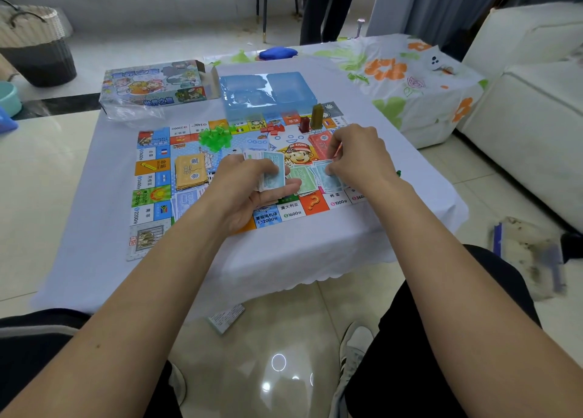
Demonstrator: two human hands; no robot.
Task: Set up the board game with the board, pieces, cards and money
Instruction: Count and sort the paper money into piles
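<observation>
The colourful game board (151, 193) lies flat on the white-covered table. My left hand (249, 187) grips a stack of paper money (271, 173) above the board's middle. My right hand (359, 155) pinches a blue banknote (328, 177) lying on the board beside a green banknote (301, 177). On the board lie a yellow banknote pile (189, 173), a pale blue pile (189, 201), a red pile (320, 143), green houses (216, 138), red houses (274, 129) and two tall pieces (312, 119).
A blue plastic tray (266, 94) and the game box (154, 83) stand at the table's far side. A small card pack (225, 318) lies on the floor under the table's near edge. A sofa (520, 117) is on the right, a basket (34, 45) far left.
</observation>
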